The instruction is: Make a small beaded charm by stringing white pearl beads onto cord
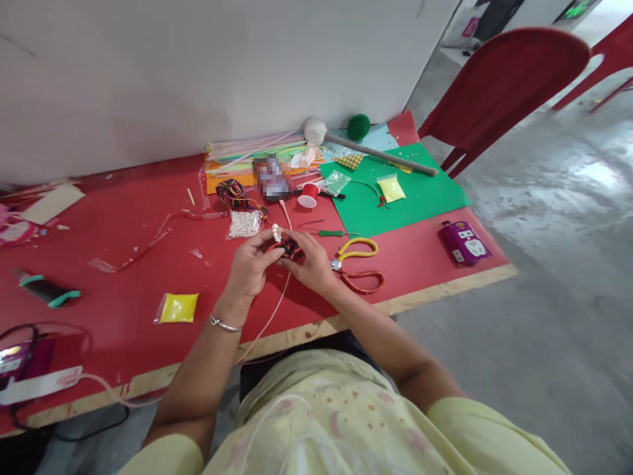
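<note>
Left hand (250, 264): fingers pinched on a short strand of white pearl beads (276, 232), frame centre.
Right hand (309, 260): closed around a small dark red beaded piece (289, 248).
Progress: few beads strung; clear bag of white beads (244, 223) on red bench (123, 264) looks mostly full.

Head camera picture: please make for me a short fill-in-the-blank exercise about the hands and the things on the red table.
1. The left hand and the right hand together hold a small dark piece with ____ beads on it.
2. The scissors lie just beside the ____ hand.
3. The bag of pearls lies on the ____ table.
4. The purple power strip lies near the table's ____ end.

Missing words: white; right; red; right
</note>
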Demonstrator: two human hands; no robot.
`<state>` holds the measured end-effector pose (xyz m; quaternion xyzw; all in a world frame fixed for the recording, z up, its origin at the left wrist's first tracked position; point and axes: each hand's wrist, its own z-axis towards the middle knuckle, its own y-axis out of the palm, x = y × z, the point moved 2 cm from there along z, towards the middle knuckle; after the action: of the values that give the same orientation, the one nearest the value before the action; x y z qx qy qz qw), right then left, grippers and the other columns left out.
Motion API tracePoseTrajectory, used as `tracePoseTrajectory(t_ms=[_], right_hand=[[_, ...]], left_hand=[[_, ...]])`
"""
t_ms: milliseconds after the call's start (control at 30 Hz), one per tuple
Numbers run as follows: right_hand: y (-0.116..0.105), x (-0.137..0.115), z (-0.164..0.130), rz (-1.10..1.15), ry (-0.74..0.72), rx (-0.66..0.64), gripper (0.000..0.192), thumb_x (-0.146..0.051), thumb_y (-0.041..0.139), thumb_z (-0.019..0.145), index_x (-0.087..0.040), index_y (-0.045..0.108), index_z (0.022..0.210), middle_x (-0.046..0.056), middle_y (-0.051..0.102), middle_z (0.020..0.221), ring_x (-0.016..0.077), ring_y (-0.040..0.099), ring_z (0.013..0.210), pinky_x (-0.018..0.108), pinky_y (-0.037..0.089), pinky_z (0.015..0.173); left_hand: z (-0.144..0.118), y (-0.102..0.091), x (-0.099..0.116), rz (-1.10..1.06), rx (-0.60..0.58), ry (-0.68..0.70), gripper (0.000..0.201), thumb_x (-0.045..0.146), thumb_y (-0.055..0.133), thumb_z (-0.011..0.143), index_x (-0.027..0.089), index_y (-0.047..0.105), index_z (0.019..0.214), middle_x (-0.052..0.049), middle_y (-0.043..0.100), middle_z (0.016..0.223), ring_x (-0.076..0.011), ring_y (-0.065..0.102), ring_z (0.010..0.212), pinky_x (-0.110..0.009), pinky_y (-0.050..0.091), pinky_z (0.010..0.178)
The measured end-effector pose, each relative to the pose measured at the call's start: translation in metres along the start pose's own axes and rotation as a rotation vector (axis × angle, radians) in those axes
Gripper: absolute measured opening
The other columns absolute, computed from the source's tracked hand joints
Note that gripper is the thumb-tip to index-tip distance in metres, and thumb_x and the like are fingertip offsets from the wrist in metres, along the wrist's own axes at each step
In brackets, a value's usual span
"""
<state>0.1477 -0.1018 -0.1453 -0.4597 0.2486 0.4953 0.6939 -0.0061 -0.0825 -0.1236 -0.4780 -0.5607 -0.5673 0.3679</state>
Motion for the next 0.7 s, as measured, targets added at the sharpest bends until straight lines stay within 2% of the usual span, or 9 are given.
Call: tracePoseTrajectory(t_ms=[167,300,400,500,567,633,700], right_hand=[[-0.005,-0.008,-0.003,0.023,-0.007,-0.031,0.052,-0.033,0.068,0.091,-0.022,0.055,0.14,0.01,0.069,0.123,0.0224,0.063,0.11,0.037,0.053,0.099],[-0.018,-0.02,-0.006,0.088,-0.005,-0.05,0.051,-0.022,0.059,0.089,-0.023,0.057,0.14,0.009,0.068,0.12,0.0199,0.065,0.103,0.035,0.054,0.094],[-0.028,-0.024,-0.002,0.198,0.15,0.017,0.037,-0.029,0.056,0.093,-0.021,0.066,0.128,0.009,0.07,0.116,0.0189,0.066,0.099,0.032,0.054,0.087],[-0.028,-0.023,0.004,0.339,0.304,-0.052,0.036,-0.045,0.063,0.092,-0.017,0.073,0.113,0.007,0.074,0.104,0.0178,0.067,0.089,0.029,0.052,0.079],[-0.026,-0.021,0.008,0.393,0.321,-0.104,0.038,-0.05,0.069,0.088,-0.017,0.076,0.104,0.006,0.075,0.097,0.0168,0.066,0.085,0.029,0.05,0.078],[-0.026,-0.02,0.009,0.406,0.311,-0.104,0.037,-0.052,0.071,0.087,-0.016,0.076,0.095,0.003,0.073,0.088,0.0146,0.063,0.079,0.027,0.047,0.075],[-0.026,-0.02,0.01,0.404,0.325,-0.087,0.039,-0.055,0.069,0.087,-0.016,0.074,0.085,0.001,0.067,0.077,0.0122,0.057,0.071,0.025,0.043,0.069]], left_hand=[[-0.002,0.002,0.0,0.053,0.033,0.045,0.054,0.02,0.083,0.067,0.026,0.071,0.12,-0.003,0.072,0.115,-0.0191,0.067,0.108,-0.03,0.055,0.095],[-0.007,0.001,0.001,0.128,0.046,0.086,0.057,0.021,0.082,0.07,0.026,0.07,0.125,-0.004,0.073,0.114,-0.0184,0.067,0.107,-0.03,0.055,0.094],[-0.012,0.004,0.005,0.145,0.017,0.097,0.057,0.022,0.082,0.071,0.026,0.069,0.126,-0.005,0.073,0.115,-0.0196,0.068,0.105,-0.031,0.056,0.093],[-0.02,0.009,0.012,0.178,-0.025,0.131,0.055,0.023,0.081,0.073,0.026,0.069,0.127,-0.007,0.071,0.126,-0.0215,0.066,0.115,-0.033,0.054,0.1],[-0.024,0.012,0.014,0.199,-0.062,0.143,0.055,0.022,0.08,0.074,0.026,0.069,0.128,-0.007,0.069,0.13,-0.0223,0.064,0.12,-0.033,0.052,0.102],[-0.027,0.011,0.014,0.183,-0.071,0.135,0.055,0.023,0.08,0.074,0.026,0.069,0.128,-0.007,0.07,0.128,-0.022,0.066,0.115,-0.031,0.056,0.094],[-0.027,0.009,0.011,0.133,-0.043,0.127,0.055,0.023,0.079,0.073,0.027,0.069,0.127,-0.006,0.072,0.12,-0.0198,0.068,0.101,-0.028,0.057,0.08]])
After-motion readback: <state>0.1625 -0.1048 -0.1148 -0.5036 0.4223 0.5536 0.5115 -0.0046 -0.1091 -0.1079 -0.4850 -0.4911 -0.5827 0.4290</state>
